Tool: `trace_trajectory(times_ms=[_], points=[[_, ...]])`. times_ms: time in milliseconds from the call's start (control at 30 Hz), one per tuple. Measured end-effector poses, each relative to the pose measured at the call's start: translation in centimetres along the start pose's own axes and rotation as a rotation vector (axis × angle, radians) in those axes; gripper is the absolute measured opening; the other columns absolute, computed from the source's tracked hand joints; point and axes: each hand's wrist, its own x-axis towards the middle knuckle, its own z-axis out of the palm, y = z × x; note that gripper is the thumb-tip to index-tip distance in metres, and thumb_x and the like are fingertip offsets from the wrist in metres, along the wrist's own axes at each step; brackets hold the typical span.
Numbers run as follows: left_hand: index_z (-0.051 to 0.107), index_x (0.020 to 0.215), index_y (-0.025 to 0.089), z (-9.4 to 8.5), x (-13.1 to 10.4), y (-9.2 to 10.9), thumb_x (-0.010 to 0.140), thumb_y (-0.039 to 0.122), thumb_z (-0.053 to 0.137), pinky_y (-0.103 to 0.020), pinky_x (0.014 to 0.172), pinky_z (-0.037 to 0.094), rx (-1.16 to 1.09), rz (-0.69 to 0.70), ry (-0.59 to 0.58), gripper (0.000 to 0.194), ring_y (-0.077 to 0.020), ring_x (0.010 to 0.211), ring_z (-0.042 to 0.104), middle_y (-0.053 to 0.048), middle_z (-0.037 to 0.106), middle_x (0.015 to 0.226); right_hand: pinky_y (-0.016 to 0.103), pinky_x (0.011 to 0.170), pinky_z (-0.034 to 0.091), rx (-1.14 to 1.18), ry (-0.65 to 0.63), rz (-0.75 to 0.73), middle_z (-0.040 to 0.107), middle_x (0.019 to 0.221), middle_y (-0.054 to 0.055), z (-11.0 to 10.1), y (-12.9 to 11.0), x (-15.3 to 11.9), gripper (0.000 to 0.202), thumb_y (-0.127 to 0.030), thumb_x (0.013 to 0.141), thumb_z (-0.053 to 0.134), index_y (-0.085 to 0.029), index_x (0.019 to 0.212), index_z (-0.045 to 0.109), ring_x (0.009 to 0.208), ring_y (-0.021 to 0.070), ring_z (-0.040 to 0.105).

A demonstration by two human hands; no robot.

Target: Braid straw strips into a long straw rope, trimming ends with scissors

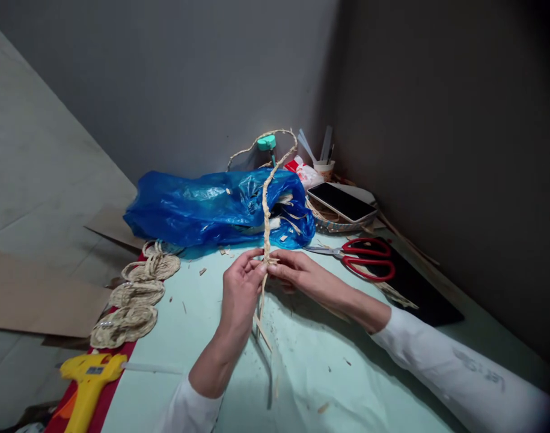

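A long plaited straw cord runs from my fingers up over a blue plastic bag and curls round behind it. My left hand pinches the lower end of the plait between thumb and fingers. From the other side my right hand is closed on the same spot, its fingertips nearly touching the left ones. Loose straw strands hang below the pinch. Pale dry strips show in the bag's open mouth. Red-handled scissors lie open-bladed to the right of my right hand.
Several small woven straw slippers line the table's left edge, above a yellow glue gun. Behind the scissors, a phone rests on a round tray. A cup of sticks stands in the corner. Walls close off the back and right.
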Motion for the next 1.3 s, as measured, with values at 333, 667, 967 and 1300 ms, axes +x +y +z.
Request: trace_trajectory(times_ms=[333, 667, 967, 1300], points=[[0.065, 0.083, 0.019, -0.6, 0.0, 0.8, 0.079, 0.027, 0.062, -0.022, 0.055, 0.038, 0.484, 0.203, -0.01, 0.009, -0.0113, 0.056, 0.053, -0.001, 0.068, 0.071, 0.022, 0.059, 0.033, -0.468, 0.25, -0.164, 0.058, 0.064, -0.002, -0.5, 0.0, -0.2, 0.025, -0.028, 0.09, 0.051, -0.015, 0.074, 0.065, 0.062, 0.0109, 0.049], [0.072, 0.084, 0.019, 0.3, -1.5, 0.2, 0.088, 0.025, 0.055, -0.026, 0.068, 0.043, 0.905, 0.603, 0.171, 0.019, -0.0167, 0.068, 0.063, -0.005, 0.074, 0.079, 0.023, 0.058, 0.041, -0.227, 0.463, -0.154, 0.07, 0.069, 0.004, 0.3, 0.5, -0.1, 0.025, -0.033, 0.084, 0.059, -0.014, 0.073, 0.072, 0.058, 0.0132, 0.057], [0.067, 0.098, 0.009, 1.9, -1.7, -2.2, 0.086, 0.005, 0.044, -0.029, 0.057, 0.04, 1.642, 1.033, 0.257, 0.026, -0.0191, 0.065, 0.06, -0.009, 0.066, 0.071, 0.023, 0.048, 0.032, 0.004, 0.511, -0.086, 0.058, 0.055, 0.0, 0.7, 1.1, 0.3, 0.03, -0.042, 0.076, 0.067, -0.013, 0.073, 0.073, 0.049, 0.0102, 0.042], [0.069, 0.087, 0.014, 3.1, -2.9, -2.0, 0.089, 0.016, 0.048, -0.032, 0.068, 0.046, 1.238, 0.918, -0.007, 0.02, -0.0212, 0.076, 0.058, -0.009, 0.067, 0.078, 0.023, 0.048, 0.03, 0.06, 0.585, -0.037, 0.057, 0.054, -0.001, -0.7, 0.5, 0.5, 0.026, -0.037, 0.073, 0.065, -0.013, 0.063, 0.066, 0.047, 0.0087, 0.04]])
